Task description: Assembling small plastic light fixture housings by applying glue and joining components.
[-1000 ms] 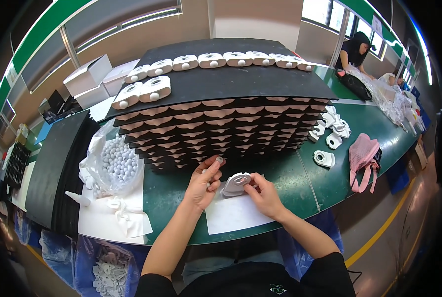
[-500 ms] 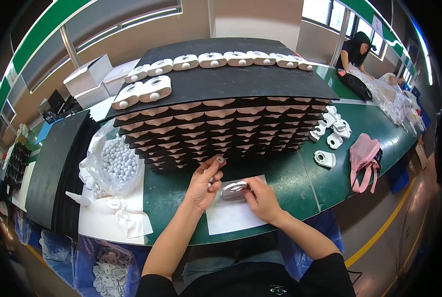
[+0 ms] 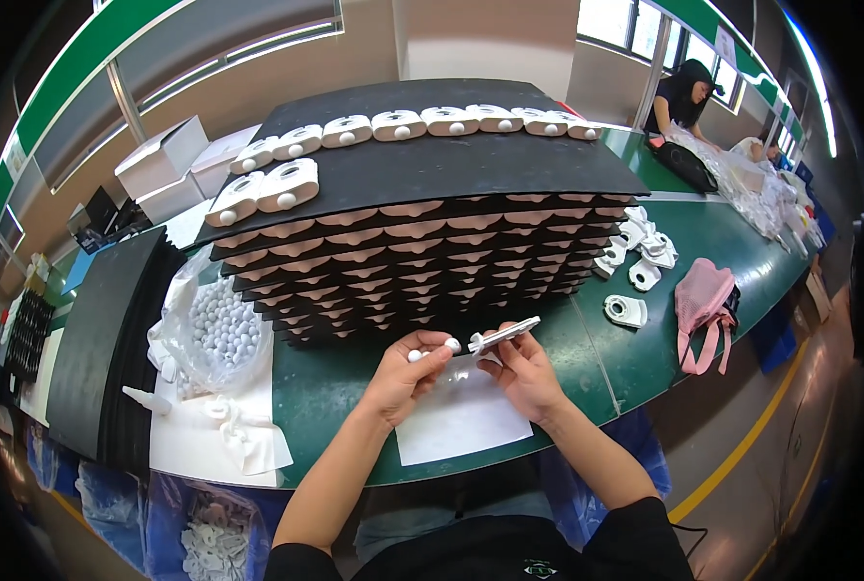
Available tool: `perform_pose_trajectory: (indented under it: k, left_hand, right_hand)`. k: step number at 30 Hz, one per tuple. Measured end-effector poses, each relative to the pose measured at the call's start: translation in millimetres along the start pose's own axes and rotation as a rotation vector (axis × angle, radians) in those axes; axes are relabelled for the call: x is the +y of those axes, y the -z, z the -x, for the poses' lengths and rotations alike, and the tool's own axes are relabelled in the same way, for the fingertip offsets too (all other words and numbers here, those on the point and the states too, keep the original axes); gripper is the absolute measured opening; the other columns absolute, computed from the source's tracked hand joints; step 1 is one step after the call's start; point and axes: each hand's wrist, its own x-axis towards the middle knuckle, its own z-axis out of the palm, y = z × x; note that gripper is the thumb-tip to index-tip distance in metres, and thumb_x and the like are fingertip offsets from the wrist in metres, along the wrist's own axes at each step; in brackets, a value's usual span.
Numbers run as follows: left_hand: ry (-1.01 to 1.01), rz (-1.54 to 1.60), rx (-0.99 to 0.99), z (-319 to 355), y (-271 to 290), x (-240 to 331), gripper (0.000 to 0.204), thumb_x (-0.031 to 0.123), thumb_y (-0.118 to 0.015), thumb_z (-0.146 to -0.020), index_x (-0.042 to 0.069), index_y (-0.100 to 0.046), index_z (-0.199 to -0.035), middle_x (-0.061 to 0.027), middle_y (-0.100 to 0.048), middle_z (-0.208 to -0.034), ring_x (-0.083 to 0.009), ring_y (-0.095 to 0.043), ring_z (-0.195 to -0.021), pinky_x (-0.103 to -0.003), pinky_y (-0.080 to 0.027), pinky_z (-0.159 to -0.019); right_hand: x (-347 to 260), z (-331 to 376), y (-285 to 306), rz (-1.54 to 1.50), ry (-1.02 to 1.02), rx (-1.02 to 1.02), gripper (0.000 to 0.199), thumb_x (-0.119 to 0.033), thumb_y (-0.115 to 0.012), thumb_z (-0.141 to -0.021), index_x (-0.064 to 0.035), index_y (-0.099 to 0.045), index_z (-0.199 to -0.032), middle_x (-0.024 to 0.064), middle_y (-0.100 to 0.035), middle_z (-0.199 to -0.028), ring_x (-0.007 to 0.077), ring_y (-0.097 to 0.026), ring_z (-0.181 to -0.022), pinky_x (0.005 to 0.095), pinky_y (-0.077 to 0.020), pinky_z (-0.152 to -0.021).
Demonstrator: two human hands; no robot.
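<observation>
Between thumb and fingertips, my left hand [image 3: 403,380] pinches a small white ball [image 3: 453,345]. A second white ball [image 3: 415,355] is tucked in its curled fingers. My right hand [image 3: 529,382] is closed on a flat white plastic part [image 3: 508,334], tilted edge-on, with a small knob at its left end. That end is just beside the pinched ball; whether they touch I cannot tell. Both hands are above a white sheet of paper [image 3: 461,431] at the table's front edge.
Ahead stands a tall stack of black boards [image 3: 432,179] layered with white parts. Left are a bag of white balls [image 3: 224,329], a dropper bottle [image 3: 148,400] and crumpled gloves [image 3: 243,431]. Loose white parts [image 3: 626,310] and a pink bag [image 3: 703,305] lie right. A person [image 3: 686,102] works far right.
My right hand has raised the white part off the paper and tipped it edge-on. My left hand has come down and right, bringing the pinched ball close to the part's end.
</observation>
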Motion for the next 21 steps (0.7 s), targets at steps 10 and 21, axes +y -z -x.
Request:
perform_pose_trajectory:
  k: [10, 21]
  left_hand:
    - [0.062, -0.077, -0.077, 1.7, -0.9, -0.7, 0.014, 0.013, -0.065, -0.077, 0.007, -0.056, -0.085, 0.0025, -0.055, -0.071, -0.0019, -0.043, -0.056, -0.013, -0.032, -0.047]
    - [-0.006, -0.218, -0.33, 2.1, 6.5, -4.1, 0.019, 0.007, -0.071, -0.064, 0.008, -0.052, -0.066, 0.0023, -0.05, -0.063, -0.004, -0.041, -0.053, -0.018, -0.029, -0.045]
  right_hand:
    - [-0.1, 2.6, -3.3, 0.015, -0.013, -0.043, 0.011, -0.013, -0.043, -0.091, -0.0101, -0.045, -0.101, 0.0039, -0.053, -0.101, 0.0157, -0.052, -0.095, 0.0317, -0.0434, -0.083]
    - [-0.6, 5.9, -3.7, 0.275, 0.075, -0.262, 0.008, -0.011, -0.045, -0.09, -0.0074, -0.042, -0.097, 0.0089, -0.055, -0.088, 0.0146, -0.054, -0.078, 0.0256, -0.0453, -0.066]
